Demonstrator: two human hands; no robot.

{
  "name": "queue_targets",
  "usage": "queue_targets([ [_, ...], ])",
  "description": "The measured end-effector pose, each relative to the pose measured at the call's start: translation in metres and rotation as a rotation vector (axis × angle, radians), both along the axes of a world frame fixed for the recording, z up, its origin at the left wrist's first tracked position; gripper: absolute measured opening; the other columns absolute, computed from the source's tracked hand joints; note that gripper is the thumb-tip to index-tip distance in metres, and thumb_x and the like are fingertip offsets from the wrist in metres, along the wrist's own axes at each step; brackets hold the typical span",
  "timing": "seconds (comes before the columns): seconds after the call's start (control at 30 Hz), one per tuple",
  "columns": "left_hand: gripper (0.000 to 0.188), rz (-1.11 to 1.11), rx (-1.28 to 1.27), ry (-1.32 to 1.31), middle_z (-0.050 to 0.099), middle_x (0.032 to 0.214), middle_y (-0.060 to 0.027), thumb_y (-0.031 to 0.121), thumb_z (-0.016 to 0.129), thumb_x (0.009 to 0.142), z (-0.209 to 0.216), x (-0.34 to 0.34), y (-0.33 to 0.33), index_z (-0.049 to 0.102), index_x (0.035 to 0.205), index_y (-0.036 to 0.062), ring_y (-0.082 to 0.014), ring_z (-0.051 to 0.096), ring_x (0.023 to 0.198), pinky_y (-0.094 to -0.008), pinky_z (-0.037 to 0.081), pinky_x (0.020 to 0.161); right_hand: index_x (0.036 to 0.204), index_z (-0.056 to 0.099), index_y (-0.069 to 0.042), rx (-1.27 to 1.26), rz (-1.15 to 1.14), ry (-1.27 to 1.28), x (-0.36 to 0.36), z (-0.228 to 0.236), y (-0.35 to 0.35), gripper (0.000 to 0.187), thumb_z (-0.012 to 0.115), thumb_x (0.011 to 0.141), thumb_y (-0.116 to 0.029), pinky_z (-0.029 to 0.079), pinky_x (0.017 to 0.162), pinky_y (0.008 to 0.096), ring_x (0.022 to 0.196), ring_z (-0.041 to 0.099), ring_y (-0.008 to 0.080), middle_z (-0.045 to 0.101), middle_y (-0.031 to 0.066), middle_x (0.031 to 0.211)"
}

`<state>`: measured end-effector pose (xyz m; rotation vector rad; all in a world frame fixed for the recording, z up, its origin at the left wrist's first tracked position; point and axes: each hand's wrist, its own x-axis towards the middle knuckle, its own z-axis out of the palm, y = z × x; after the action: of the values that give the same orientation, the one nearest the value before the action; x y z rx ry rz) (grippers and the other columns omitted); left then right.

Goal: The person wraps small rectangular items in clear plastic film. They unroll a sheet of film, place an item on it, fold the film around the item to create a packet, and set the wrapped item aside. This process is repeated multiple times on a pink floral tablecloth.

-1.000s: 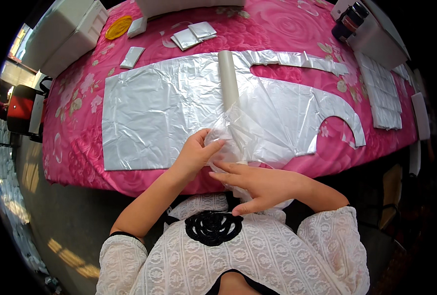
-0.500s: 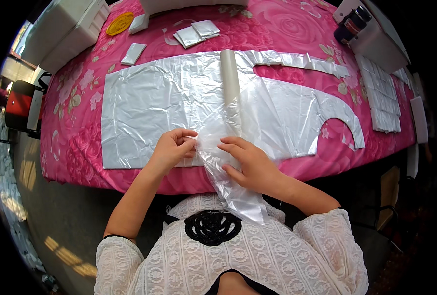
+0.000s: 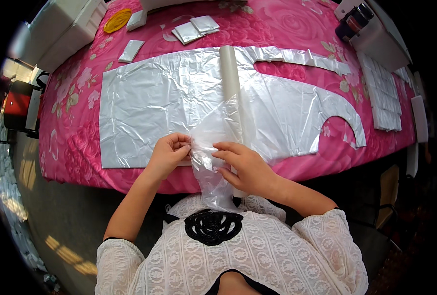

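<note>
A silvery plastic apron (image 3: pixel 144 113), or a stack of them, lies flat with its cut-out neck end to the right. Across it rests a long pale grey tube (image 3: pixel 227 71), its near end past the table edge. Thin clear plastic film (image 3: pixel 209 125) drapes over the tube's near half and hangs down toward my lap. My left hand (image 3: pixel 169 153) pinches the film's left edge between thumb and fingertips. My right hand (image 3: pixel 244 167) lies over the film and tube, fingers and thumb apart, fingertips touching the film.
Small folded silvery packets (image 3: pixel 189 32) lie at the back, near a yellow coil (image 3: pixel 117 20). White foam boxes (image 3: pixel 63 32) stand at the back left. A dark bottle (image 3: pixel 354 22) and a stack of folded plastic (image 3: pixel 381 93) are at the right.
Both hands have shifted slightly left with the film. The film's hanging end has swung left and up, uncovering the tube's near end.
</note>
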<state>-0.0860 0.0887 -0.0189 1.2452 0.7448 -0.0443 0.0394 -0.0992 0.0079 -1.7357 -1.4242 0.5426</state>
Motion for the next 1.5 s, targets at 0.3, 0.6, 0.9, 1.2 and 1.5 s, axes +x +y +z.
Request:
queue_targets([
  [0.3, 0.02, -0.008, -0.082, -0.099, 0.062, 0.083, -0.004, 0.006, 0.059, 0.085, 0.011, 0.004, -0.01, 0.056, 0.103, -0.0002, -0.0087, 0.061, 0.074, -0.0234, 0.053, 0.068, 0.109, 0.057, -0.004, -0.001, -0.077, 0.03, -0.003, 0.003, 0.006, 0.035, 0.065, 0.075, -0.006, 0.048, 0.076, 0.0326, 0.091, 0.058, 0.0262, 0.057, 0.0128, 0.107],
  [0.6, 0.023, -0.019, -0.068, -0.177, 0.064, 0.087, -0.0077, 0.003, 0.058, 0.084, 0.013, 0.009, -0.015, 0.055, 0.106, -0.0016, -0.0105, 0.062, 0.076, -0.0239, 0.053, 0.069, 0.095, 0.063, -0.002, 0.007, -0.28, 0.353, 0.005, 0.011, 0.006, 0.019, 0.066, 0.076, -0.003, 0.046, 0.058, 0.0232, 0.063, 0.059, 0.0116, 0.063, 0.0061, 0.077],
  [0.9, 0.023, 0.003, -0.038, -0.191, 0.064, 0.091, -0.0115, 0.002, 0.057, 0.085, 0.015, 0.01, -0.018, 0.053, 0.107, -0.0022, -0.0133, 0.062, 0.08, -0.0249, 0.052, 0.071, 0.091, 0.062, 0.0, 0.0, -0.261, 0.877, 0.011, 0.004, 0.001, 0.016, 0.068, 0.076, -0.002, 0.045, 0.06, 0.017, 0.067, 0.055, 0.0037, 0.061, 0.0006, 0.078],
  [1.2, 0.023, 0.011, 0.0, -0.209, 0.064, 0.091, -0.011, 0.001, 0.055, 0.084, 0.016, 0.01, -0.017, 0.053, 0.106, -0.0027, -0.0137, 0.062, 0.08, -0.0259, 0.052, 0.072, 0.095, 0.059, -0.002, 0.055, -0.32, 1.07, 0.022, 0.003, -0.003, 0.021, 0.069, 0.076, -0.004, 0.04, 0.056, 0.016, 0.064, 0.05, 0.0019, 0.055, -0.0033, 0.073],
  [1.5, 0.024, 0.153, -0.09, -0.089, 0.059, 0.094, -0.0051, 0.006, 0.053, 0.085, 0.009, 0.004, -0.003, 0.053, 0.108, -0.001, -0.0114, 0.058, 0.084, -0.0263, 0.05, 0.075, 0.097, 0.059, -0.002, 0.113, -0.457, 0.962, 0.091, 0.009, -0.05, 0.021, 0.065, 0.078, -0.003, 0.04, 0.06, 0.0186, 0.066, 0.048, 0.0043, 0.052, -0.0035, 0.073],
])
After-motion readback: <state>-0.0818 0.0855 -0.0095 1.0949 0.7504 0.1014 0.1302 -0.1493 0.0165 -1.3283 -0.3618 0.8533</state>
